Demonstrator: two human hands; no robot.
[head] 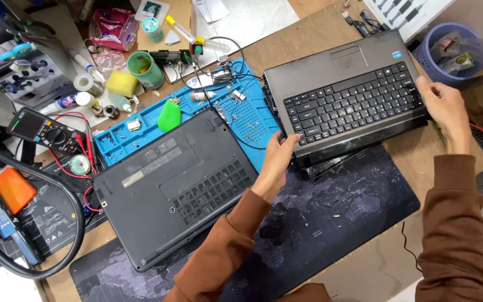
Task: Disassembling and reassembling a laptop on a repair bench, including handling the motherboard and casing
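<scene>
Grey laptop keyboard deck (346, 92) gripped at both ends above dark desk mat (331, 218).
Left hand (278, 159) clamped on near-left corner; right hand (445, 106) clasping right edge. Black upturned laptop (174, 184) lying alongside on worktop (303, 42).

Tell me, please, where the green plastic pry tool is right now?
In the head view, the green pry tool lies upper left of centre on the blue repair mat, just above the upturned laptop.

Both arms are reaching up from the bottom edge, sleeved to the wrists — the left hand (275, 162) is curling at frame centre, the right hand (447, 109) is gripping at the upper right, fingers bent.
</scene>
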